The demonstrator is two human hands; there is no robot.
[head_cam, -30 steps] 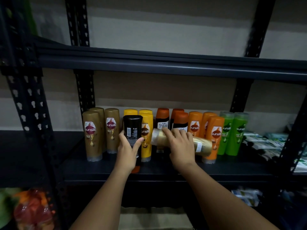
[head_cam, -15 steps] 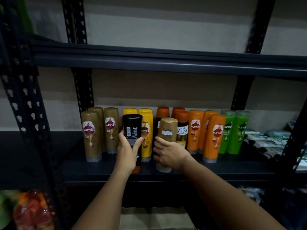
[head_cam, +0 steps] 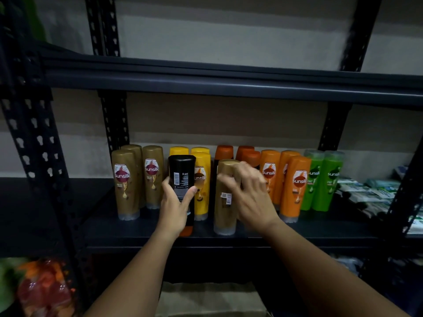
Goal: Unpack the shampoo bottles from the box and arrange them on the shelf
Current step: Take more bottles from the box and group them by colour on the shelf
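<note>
Dark shelf [head_cam: 229,239]: left hand [head_cam: 175,208] grips black bottle [head_cam: 182,172]; right hand [head_cam: 249,197], grip loose, touches gold bottle [head_cam: 225,209]

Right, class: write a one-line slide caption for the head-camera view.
Left hand grips a black bottle while the right hand touches a gold bottle standing on the shelf.

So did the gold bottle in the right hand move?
Yes. The gold bottle went from lying tilted to standing upright on the shelf, beside the black bottle.
</note>
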